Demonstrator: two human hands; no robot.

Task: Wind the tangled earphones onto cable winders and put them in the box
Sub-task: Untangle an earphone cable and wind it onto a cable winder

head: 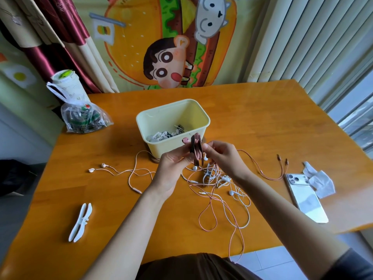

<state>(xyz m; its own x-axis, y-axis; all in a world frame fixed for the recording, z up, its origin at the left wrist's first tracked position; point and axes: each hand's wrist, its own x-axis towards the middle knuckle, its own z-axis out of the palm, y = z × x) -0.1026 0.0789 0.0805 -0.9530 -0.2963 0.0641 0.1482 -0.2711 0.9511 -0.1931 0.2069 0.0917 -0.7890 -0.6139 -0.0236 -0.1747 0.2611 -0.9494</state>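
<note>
Above the table [262, 118], just in front of the box [201, 114], both hands hold a dark winder [195, 150] upright. The left hand [171, 170] grips it from below, with the fingers curled around its lower part. The right hand [221, 158] pinches its upper edge between thumb and forefinger; I cannot tell if a cord is also between these fingertips. A pink earbud shows at the top of the winder and a white one hangs near its lower end.

I judge that the step in hand is the winding of one earphone. Thin cords fall from the hands into the tangle [218, 184], which lies on the table under the right wrist, with long loops running toward the near edge. The box holds some white cords at its bottom. A pink earphone [121, 171] lies apart on the left, and a white winder [80, 222] waits at the near left.

The next move probably calls for a firm left grip while the right hand leads the cord around the winder, turn by turn. The cord must first come free from the other loops, or it may drag the whole tangle up.

A phone [306, 199] and a tissue [321, 182] lie at the right, and a bag [84, 118] at the far left.
</note>
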